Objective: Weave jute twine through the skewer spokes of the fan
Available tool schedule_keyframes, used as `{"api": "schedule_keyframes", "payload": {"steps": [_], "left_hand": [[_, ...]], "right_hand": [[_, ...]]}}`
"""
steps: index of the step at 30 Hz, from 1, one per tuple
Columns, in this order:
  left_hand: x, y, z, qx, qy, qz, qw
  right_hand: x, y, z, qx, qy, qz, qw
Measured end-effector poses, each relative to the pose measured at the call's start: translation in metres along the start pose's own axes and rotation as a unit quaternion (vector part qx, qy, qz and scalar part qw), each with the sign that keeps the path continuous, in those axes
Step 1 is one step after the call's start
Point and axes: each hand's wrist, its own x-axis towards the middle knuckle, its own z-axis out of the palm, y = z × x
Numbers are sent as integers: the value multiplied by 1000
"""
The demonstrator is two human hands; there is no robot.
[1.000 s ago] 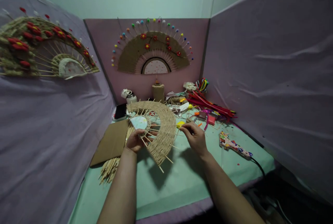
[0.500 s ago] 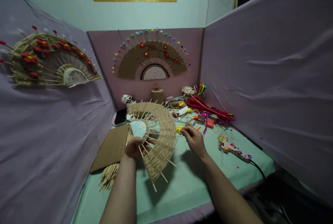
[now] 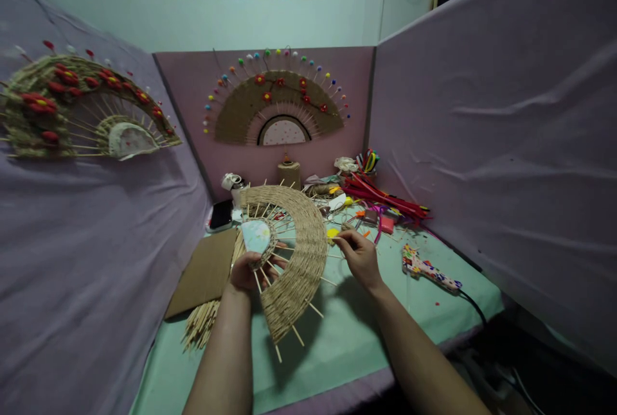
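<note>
A half-round fan (image 3: 308, 241) of woven twine on thin wooden sticks is held up over the table, tilted with its arc to the right. My left hand (image 3: 248, 270) grips it at the hub, beside a pale patterned half-circle (image 3: 256, 236); some of its fingers show behind the sticks. At the arc's right edge, the thumb and forefinger of my right hand (image 3: 359, 257) are pinched on the tip of a protruding stick. Several other stick ends stand out bare below that hand.
On the green tablecloth (image 3: 337, 344) lie brown cardboard (image 3: 205, 273), a bundle of sticks (image 3: 202, 324), a phone (image 3: 222, 216) and a patterned glue gun (image 3: 429, 270) with its cord. Twine (image 3: 289, 174) and red pipe cleaners (image 3: 385, 196) sit behind. Finished fans (image 3: 282, 106) hang on the partitions.
The fan has turned slightly, its lower end swinging down and left. Both hands stay in nearly the same places, the right one still pinching. The view has shifted a little.
</note>
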Motion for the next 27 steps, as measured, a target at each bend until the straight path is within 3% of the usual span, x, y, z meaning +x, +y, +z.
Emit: {"api": "schedule_keyframes", "payload": {"steps": [7, 15, 20, 27], "left_hand": [[-3, 1, 2, 9, -2, -32, 999], [-5, 4, 7, 6, -9, -43, 999], [-7, 5, 15, 48, 18, -46, 998], [-5, -1, 23, 58, 36, -30, 997]], "right_hand": [[2, -1, -2, -6, 26, -67, 997], [4, -1, -7, 10, 49, -63, 997], [7, 6, -7, 95, 1, 27, 995], [11, 12, -4, 211, -69, 146, 964]]}}
